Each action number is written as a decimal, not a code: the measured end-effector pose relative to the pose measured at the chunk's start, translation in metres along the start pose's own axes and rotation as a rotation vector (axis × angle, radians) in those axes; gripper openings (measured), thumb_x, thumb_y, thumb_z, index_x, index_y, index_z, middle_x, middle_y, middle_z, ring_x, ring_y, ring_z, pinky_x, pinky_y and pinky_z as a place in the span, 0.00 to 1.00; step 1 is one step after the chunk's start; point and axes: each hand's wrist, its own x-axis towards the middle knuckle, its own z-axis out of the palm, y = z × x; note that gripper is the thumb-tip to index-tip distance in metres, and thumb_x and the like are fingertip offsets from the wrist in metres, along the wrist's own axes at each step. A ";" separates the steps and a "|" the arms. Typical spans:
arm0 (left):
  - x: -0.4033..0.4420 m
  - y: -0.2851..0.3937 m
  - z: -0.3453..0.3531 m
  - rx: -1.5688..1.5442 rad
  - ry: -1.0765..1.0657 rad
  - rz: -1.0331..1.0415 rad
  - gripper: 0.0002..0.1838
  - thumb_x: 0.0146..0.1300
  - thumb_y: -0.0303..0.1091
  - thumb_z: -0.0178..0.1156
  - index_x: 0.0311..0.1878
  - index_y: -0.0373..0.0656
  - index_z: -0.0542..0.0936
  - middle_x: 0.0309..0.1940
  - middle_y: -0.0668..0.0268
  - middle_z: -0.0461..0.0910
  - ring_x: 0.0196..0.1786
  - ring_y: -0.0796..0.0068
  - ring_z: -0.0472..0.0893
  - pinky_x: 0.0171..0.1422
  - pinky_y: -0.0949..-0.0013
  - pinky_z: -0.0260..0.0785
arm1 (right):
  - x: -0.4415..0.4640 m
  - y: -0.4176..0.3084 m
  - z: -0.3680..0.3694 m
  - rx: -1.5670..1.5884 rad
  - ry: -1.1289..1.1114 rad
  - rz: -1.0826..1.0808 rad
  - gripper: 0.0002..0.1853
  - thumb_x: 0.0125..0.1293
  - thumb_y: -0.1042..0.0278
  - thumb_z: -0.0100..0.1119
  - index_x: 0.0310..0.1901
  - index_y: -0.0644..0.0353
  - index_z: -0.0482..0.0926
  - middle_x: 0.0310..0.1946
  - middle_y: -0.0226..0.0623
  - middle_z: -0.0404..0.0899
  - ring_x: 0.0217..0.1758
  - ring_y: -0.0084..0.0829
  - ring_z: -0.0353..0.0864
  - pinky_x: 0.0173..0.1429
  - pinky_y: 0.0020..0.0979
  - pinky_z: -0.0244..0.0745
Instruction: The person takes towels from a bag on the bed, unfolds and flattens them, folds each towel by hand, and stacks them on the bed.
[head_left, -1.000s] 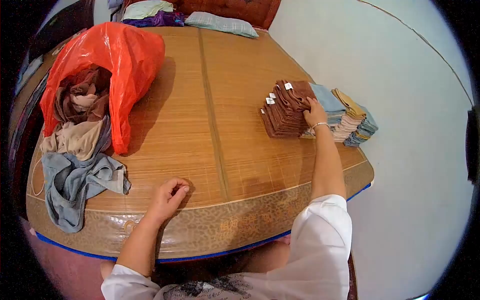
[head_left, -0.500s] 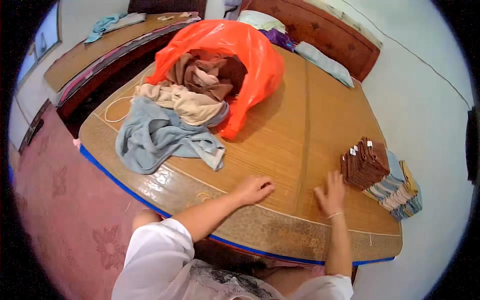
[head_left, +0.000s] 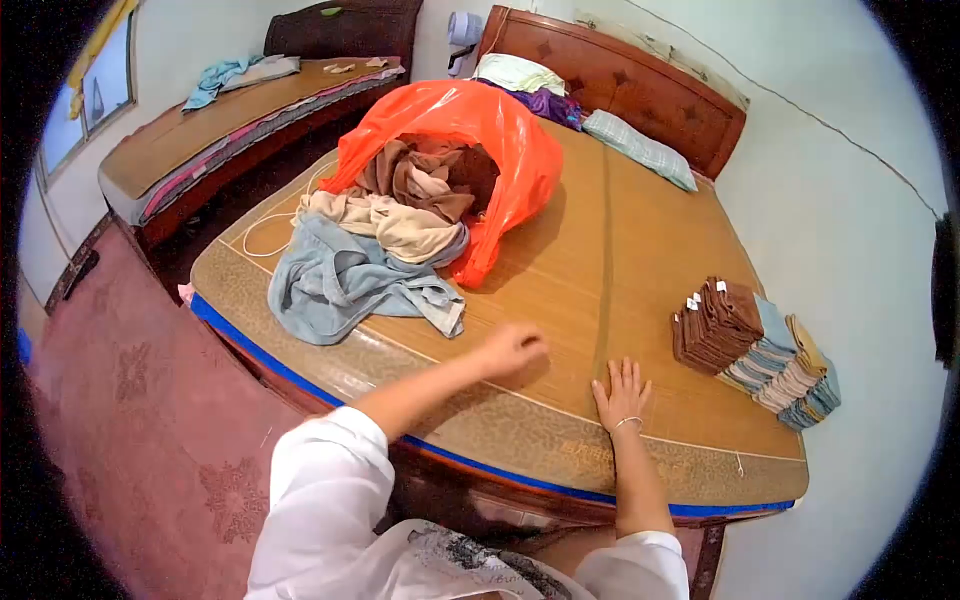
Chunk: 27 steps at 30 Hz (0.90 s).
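Observation:
My left hand (head_left: 512, 352) hovers low over the bamboo mat (head_left: 560, 270), its fingers curled; what they hold, if anything, is hidden. My right hand (head_left: 622, 398) lies flat on the mat near its front edge, fingers spread, holding nothing. Left of my hands a blue-grey cloth (head_left: 335, 285) lies crumpled beside a beige cloth (head_left: 395, 225). Behind them an open red plastic bag (head_left: 530, 150) contains brown cloths (head_left: 425, 180). To the right stand folded stacks: brown cloths (head_left: 715, 328) with white tags, and blue, beige and yellow cloths (head_left: 790, 375).
Pillows (head_left: 640, 150) and a purple cloth (head_left: 550, 105) lie by the wooden headboard (head_left: 620, 75). A second bed (head_left: 250, 110) stands at the back left. The wall (head_left: 850, 250) borders the right side; a thin white cord (head_left: 262, 240) lies on the mat's left.
My right hand has left the brown stack and come down flat on the mat, nearer my left hand. The view has swung left, so the bag and stacks appear further right.

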 end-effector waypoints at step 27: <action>-0.034 -0.027 -0.152 1.076 0.155 0.171 0.17 0.44 0.29 0.62 0.42 0.50 0.78 0.43 0.64 0.72 0.50 0.60 0.69 0.53 0.57 0.59 | 0.002 0.001 0.006 -0.014 0.062 0.006 0.32 0.63 0.40 0.44 0.65 0.47 0.62 0.70 0.36 0.49 0.74 0.38 0.42 0.73 0.53 0.29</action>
